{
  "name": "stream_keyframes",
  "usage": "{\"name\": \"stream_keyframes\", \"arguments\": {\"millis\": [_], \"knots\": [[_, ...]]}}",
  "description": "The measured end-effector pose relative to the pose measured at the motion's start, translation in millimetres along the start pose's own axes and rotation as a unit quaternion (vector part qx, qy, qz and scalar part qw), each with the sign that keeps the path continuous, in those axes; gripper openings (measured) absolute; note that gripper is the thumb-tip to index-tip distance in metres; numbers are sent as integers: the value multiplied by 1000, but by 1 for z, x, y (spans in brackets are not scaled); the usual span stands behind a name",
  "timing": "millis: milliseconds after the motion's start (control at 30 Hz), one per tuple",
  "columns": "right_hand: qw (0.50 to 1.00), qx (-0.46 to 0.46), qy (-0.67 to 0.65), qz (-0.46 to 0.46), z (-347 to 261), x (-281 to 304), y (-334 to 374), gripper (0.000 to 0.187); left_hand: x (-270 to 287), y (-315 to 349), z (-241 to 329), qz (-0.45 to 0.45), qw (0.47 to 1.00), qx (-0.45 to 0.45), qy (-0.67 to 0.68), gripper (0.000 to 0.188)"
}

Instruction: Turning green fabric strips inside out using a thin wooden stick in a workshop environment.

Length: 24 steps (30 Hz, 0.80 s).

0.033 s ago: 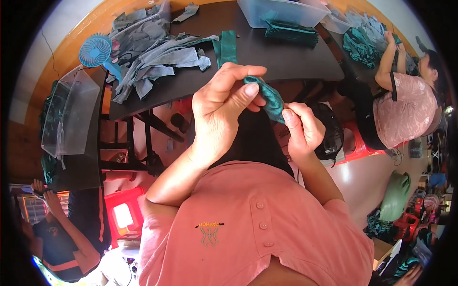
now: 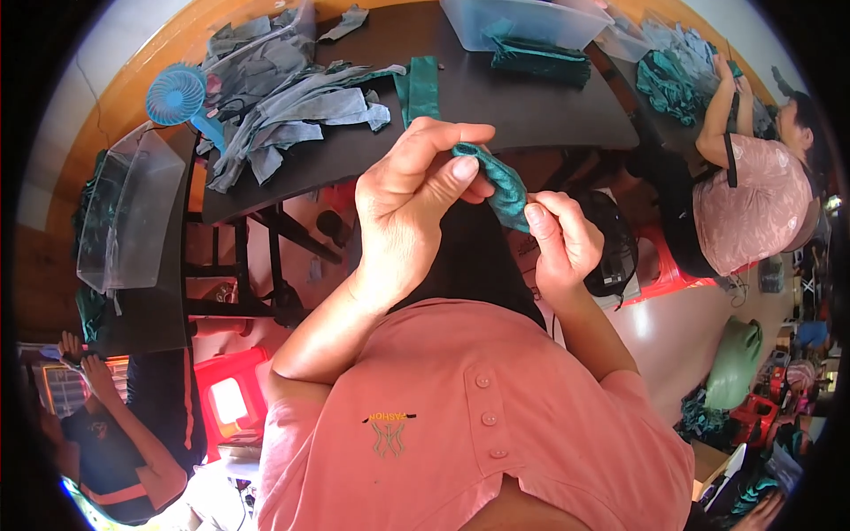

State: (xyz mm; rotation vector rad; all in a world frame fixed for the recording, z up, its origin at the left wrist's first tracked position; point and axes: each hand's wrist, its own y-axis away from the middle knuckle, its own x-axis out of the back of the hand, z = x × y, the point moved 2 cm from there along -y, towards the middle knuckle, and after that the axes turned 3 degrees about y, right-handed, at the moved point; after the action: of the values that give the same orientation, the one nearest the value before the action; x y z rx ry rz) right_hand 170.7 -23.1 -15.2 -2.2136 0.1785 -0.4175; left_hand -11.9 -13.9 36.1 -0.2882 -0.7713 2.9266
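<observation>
A small dark green piece of fabric (image 2: 506,193), folded or rolled into a narrow tube, is stretched between my two hands above my lap. My left hand (image 2: 409,199) pinches its upper end between thumb and fingers. At the lower end, the thumb and fingertips of my right hand (image 2: 564,241) grip the edge. Just beyond my left hand, a flat green strip (image 2: 423,87) lies on the dark table (image 2: 496,106). Farther left spreads a loose heap of grey-green fabric strips (image 2: 301,115). A stack of folded green pieces (image 2: 540,64) sits at the far right of the table.
A clear plastic bin (image 2: 522,28) stands behind the stack. Left of the heap is a blue fan (image 2: 174,94), and another clear bin (image 2: 133,212) rests on a side table. Co-workers sit at right (image 2: 751,199) and lower left (image 2: 133,456). A red stool (image 2: 204,389) stands at left.
</observation>
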Motion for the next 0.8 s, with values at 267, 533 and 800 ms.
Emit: {"name": "stream_keyframes", "arguments": {"millis": [267, 533, 800], "knots": [[999, -24, -24, -34, 5, 3, 5, 8, 4, 6, -10, -12, 999, -13, 28, 23], [994, -70, -67, -50, 14, 6, 5, 8, 0, 3, -17, -28, 999, 18, 34, 20], [966, -201, -147, -63, 14, 2, 10, 8, -6, 6, -14, 35, 993, 49, 99, 25]]}}
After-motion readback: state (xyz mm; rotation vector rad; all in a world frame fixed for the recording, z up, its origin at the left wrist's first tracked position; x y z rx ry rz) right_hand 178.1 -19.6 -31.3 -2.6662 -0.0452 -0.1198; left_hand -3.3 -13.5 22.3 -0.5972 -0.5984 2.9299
